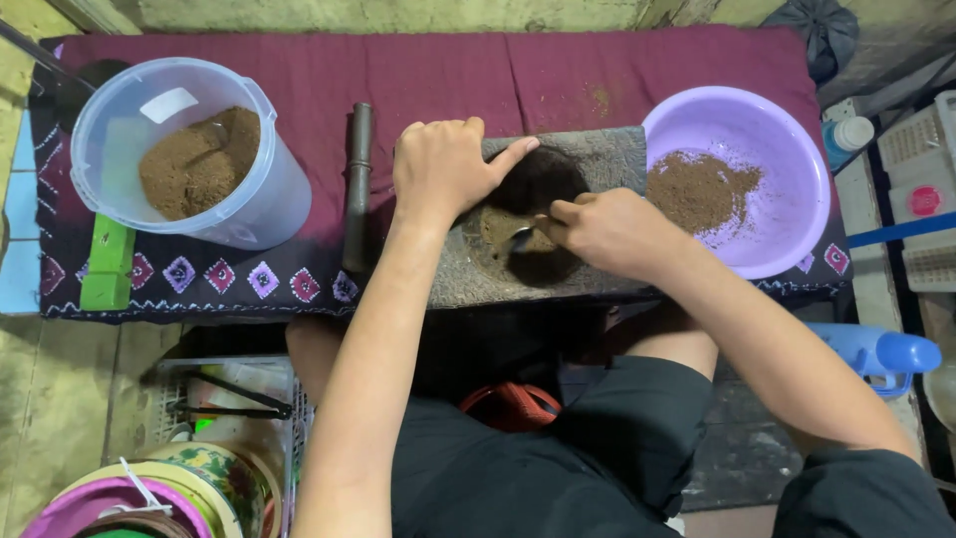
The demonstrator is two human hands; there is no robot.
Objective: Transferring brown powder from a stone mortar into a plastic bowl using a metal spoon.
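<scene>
**Spoon in the stone mortar**

Right hand grips a metal spoon, its bowl down in the brown powder in the grey stone mortar at the tabletop's centre. Left hand lies curled on the mortar's rim, gripping nothing. Dark pestle just left. Lilac basin right, clear lidless tub left, both holding powder. Green block beside the tub; blue bottle lower right.

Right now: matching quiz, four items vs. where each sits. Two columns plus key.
Items:
1. clear bucket
2. purple basin
3. stone mortar
4. dark pestle

Places:
A. centre of the cloth, under both hands
B. far left, holding brown powder
C. far right, holding brown powder
D. lying between the bucket and the mortar

Pairs: 1-B, 2-C, 3-A, 4-D
</scene>
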